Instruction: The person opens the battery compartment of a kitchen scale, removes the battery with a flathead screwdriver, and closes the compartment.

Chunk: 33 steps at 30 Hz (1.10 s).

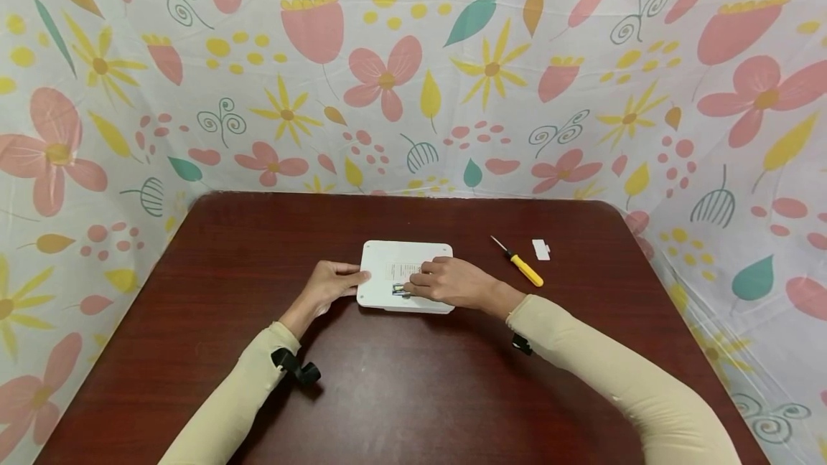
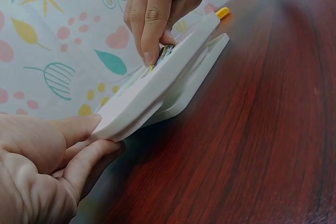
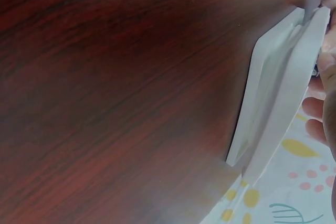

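Steadying white device [image 1: 405, 275]: we judge it light, rigid; left hand [image 1: 332, 287] pinches edge, right hand [image 1: 449, 282] fingertips curled, possibly on battery [image 2: 161, 56].

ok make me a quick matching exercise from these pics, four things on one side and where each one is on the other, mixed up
Things:
1. left hand
2. right hand
3. screwdriver
4. small white piece

Places:
A. lying on the table right of the white device
B. fingers at the batteries on top of the white device
C. farthest right on the table, past the yellow handle
D. holding the white device's left edge

Pairs: 1-D, 2-B, 3-A, 4-C

The white device lies on the table.
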Available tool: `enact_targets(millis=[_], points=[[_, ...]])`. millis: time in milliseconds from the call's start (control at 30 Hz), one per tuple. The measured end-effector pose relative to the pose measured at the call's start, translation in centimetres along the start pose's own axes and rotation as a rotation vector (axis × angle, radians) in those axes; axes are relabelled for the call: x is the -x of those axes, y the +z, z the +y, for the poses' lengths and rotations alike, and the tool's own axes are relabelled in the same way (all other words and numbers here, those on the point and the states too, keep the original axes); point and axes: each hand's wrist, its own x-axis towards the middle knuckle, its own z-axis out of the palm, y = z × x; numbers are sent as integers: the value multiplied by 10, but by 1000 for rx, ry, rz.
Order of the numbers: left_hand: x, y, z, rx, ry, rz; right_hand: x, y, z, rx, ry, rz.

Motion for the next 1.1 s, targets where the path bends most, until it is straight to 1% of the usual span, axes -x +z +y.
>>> enact_targets(millis=[233, 367, 833, 1100], points=[[1, 1, 1, 8, 9, -3, 2, 1, 0, 3, 1, 15], [2, 0, 1, 12, 0, 5, 2, 2, 0, 2, 2, 20], [3, 1, 1, 3, -8, 21, 4, 6, -3, 8, 21, 1], [3, 1, 0, 7, 0, 24, 7, 8, -5, -20, 49, -8]])
